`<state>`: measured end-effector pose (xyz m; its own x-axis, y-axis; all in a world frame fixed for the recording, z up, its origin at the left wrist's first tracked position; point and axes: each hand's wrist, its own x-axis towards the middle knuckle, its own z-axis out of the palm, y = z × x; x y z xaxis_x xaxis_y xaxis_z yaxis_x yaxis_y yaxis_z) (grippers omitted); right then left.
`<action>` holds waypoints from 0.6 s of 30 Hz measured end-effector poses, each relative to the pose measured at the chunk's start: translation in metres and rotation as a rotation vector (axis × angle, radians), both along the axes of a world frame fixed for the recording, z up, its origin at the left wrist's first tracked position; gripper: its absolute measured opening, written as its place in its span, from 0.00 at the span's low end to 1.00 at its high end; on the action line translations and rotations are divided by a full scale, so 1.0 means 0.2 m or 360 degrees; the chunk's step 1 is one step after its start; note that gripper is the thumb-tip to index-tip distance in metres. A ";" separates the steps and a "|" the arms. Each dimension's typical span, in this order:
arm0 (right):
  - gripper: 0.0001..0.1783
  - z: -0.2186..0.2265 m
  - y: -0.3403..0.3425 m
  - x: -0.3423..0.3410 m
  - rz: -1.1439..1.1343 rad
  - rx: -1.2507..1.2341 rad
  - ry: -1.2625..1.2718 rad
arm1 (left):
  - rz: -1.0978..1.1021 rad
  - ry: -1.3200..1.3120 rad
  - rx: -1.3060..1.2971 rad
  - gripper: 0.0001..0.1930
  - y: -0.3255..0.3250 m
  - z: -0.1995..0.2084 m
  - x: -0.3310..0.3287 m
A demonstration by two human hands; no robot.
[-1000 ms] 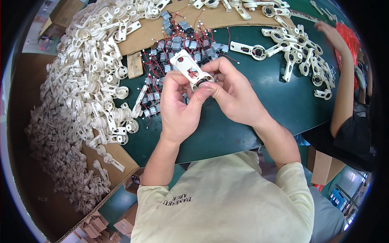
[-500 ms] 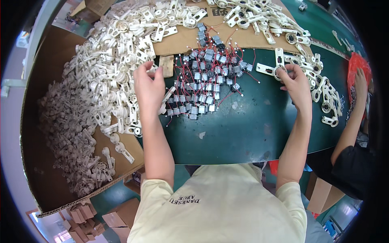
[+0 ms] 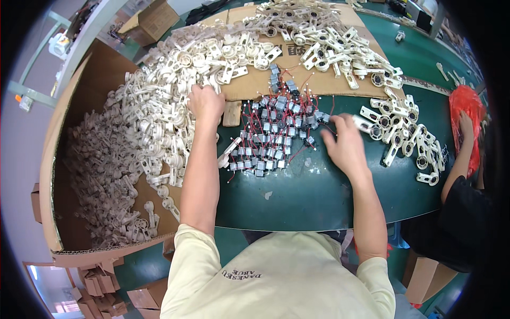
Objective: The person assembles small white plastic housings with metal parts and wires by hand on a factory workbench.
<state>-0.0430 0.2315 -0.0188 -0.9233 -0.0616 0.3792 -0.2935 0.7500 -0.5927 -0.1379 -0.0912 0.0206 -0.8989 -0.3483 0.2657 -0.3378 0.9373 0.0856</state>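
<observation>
My left hand (image 3: 205,104) rests on the big heap of white plastic brackets (image 3: 159,106), its fingers curled down and closed around one of them; the fingertips are hidden by the pile. A cluster of small grey motors with red wires (image 3: 271,138) lies on the green table (image 3: 308,196) between my hands. At the right edge of this cluster is my right hand (image 3: 342,141), fingers apart and tips touching the motors. A white bracket (image 3: 365,124) lies just past its fingertips.
More white brackets lie on cardboard at the back (image 3: 329,48) and in a spread on the right (image 3: 409,138). A large cardboard box (image 3: 64,159) at the left holds several more parts. Another person's hand (image 3: 466,125) touches a red bag (image 3: 463,106) at the far right.
A second ago both hands held a bracket together at the centre. They then parted: the left went to the left heap, the right to the right-hand brackets, then back onto the motors.
</observation>
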 end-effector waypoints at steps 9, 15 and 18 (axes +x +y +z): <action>0.10 0.03 0.00 -0.05 0.0021 -0.0269 -0.0133 | -0.0294 0.0273 0.0050 0.11 0.01 0.01 0.27; 0.18 -0.06 -0.02 -0.08 0.0103 -0.0061 0.0004 | -0.0183 0.0712 0.0431 0.12 0.07 0.01 0.34; 0.18 -0.05 -0.02 -0.09 0.0118 -0.0034 -0.0104 | -0.0113 0.0531 0.0730 0.16 0.02 -0.04 0.37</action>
<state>-0.0604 0.2267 -0.0287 -0.9393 -0.1230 0.3204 -0.3078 0.7147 -0.6280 -0.0637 -0.0866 0.0134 -0.8177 -0.4367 0.3750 -0.1603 0.7985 0.5803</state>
